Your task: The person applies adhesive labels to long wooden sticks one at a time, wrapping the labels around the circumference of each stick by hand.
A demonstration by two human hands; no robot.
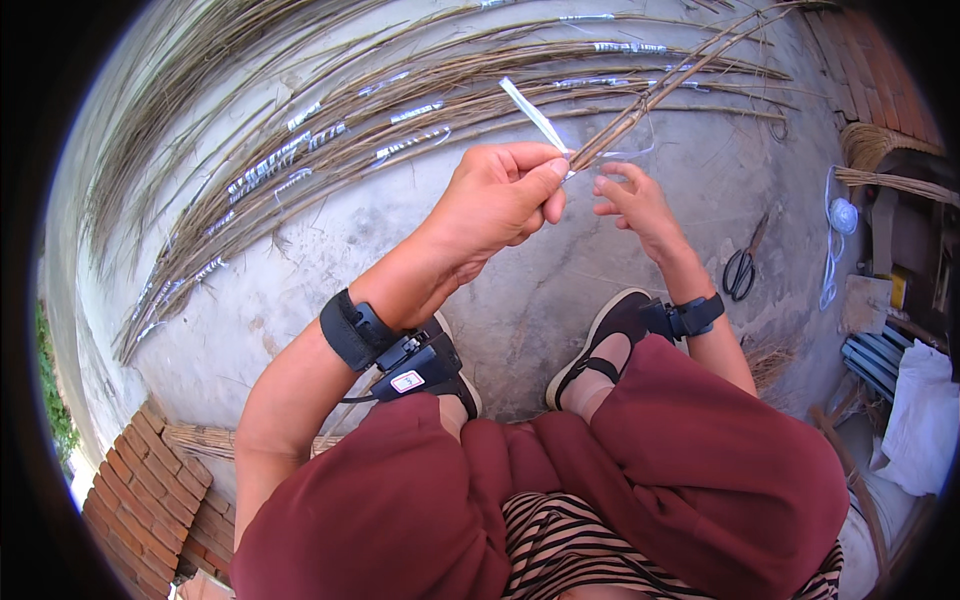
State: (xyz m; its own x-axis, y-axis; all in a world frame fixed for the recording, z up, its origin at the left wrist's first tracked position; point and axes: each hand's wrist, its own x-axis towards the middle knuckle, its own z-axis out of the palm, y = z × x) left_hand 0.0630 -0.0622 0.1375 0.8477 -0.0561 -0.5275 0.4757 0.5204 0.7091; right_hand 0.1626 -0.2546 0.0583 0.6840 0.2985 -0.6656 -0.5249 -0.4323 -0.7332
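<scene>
My left hand [510, 191] pinches the near ends of a few thin brown stalks [645, 105], which run up to the top right. A white plastic strip [534, 114] sticks up from the pinch, and a thin loop of it hangs right of the stalks. Just to the right, my right hand [634, 199] has its fingers apart and partly bent, with nothing seen in it. Beyond the hands, several long bundles of thin dry branches [480, 75] lie on the concrete floor, wrapped in places with white strip.
Black-handled scissors [740, 274] lie on the floor at right. Near the right edge are a ball of white plastic twine [843, 216], a straw broom [892, 180], blue slats [874, 356] and a white sheet [919, 416]. Brick paving [142, 510] is at lower left.
</scene>
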